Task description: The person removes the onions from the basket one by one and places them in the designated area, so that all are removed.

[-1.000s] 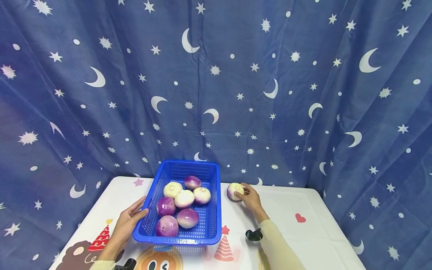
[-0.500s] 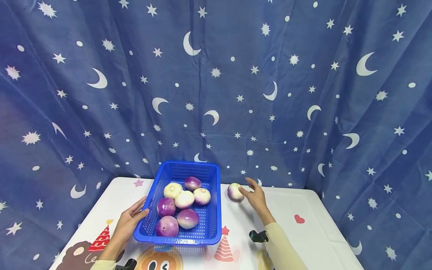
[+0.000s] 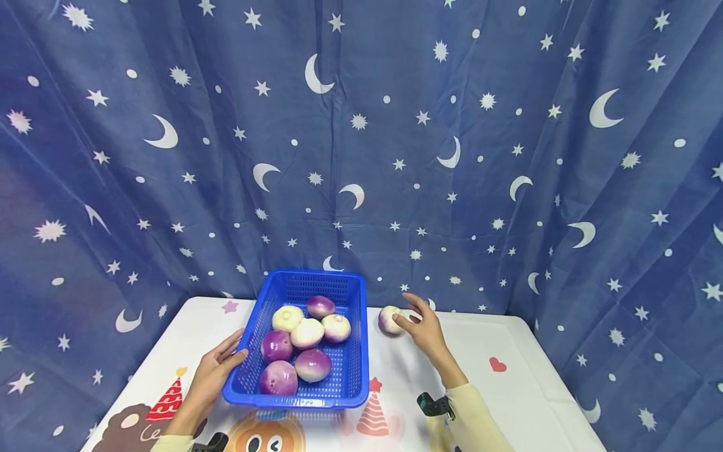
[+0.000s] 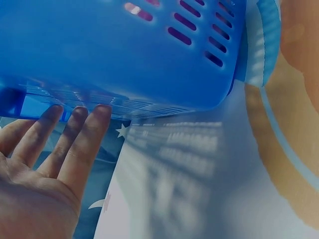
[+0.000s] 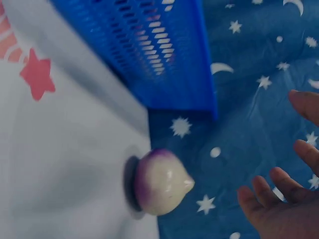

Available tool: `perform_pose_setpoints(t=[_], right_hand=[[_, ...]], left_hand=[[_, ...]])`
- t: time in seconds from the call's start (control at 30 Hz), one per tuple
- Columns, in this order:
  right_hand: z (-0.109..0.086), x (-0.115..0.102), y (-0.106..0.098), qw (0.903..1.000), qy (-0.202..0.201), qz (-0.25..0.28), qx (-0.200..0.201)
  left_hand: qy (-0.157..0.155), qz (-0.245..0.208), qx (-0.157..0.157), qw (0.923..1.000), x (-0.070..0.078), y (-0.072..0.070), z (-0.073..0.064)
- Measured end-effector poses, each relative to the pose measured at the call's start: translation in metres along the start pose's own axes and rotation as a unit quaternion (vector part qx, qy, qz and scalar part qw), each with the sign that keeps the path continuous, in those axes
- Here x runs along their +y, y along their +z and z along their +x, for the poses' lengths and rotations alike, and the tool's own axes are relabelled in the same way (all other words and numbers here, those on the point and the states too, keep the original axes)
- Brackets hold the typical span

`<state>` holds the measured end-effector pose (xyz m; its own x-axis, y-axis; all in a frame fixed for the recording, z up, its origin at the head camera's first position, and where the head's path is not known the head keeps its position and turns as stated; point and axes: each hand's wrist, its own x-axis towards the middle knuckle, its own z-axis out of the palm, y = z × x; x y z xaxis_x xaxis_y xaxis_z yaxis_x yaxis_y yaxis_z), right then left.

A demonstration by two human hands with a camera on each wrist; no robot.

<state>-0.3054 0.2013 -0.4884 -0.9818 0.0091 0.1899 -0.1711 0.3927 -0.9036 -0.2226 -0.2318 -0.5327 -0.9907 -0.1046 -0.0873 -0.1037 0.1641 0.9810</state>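
Observation:
A blue plastic basket [image 3: 366, 351] with slotted walls holds several purple-and-white turnips [image 3: 312, 366]. My left hand [image 3: 211, 373] is at its left side, with the thumb near the rim. In the left wrist view, the straight fingers [image 4: 79, 144] reach up to the basket wall [image 4: 109, 55]. A single turnip [image 3: 390, 320] sits on the table right of the basket, its pale pointed end up. My right hand [image 3: 425, 329] hovers just right of it, fingers spread and loosely bent. The right wrist view shows a gap between this turnip [image 5: 162, 181] and the fingers.
A white tablecloth [image 3: 531, 383] with printed cartoon figures and a red heart covers the table. Behind and on both sides hangs a blue curtain [image 3: 395, 138] with moons and stars. Black wrist straps [image 3: 433, 405] are on both arms.
My right hand has let go of the single turnip and drawn back slightly to the right, fingers spreading. The turnip stays on the table. The left hand and basket remain in place.

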Motion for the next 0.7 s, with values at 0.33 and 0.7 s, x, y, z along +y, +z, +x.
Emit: perform_pose_setpoints(t=[0.33,0.7], right_hand=[[-0.019,-0.026,-0.001,0.9946,-0.103,-0.015,-0.004],[-0.042,-0.055,0.003,0.9927,-0.053,0.075,-0.078]], left_hand=[[0.004,-0.001,-0.001,1.0000,0.000,0.001,-0.001],[-0.012,0.002,-0.001,0.9999,0.002,0.001,0.000]])
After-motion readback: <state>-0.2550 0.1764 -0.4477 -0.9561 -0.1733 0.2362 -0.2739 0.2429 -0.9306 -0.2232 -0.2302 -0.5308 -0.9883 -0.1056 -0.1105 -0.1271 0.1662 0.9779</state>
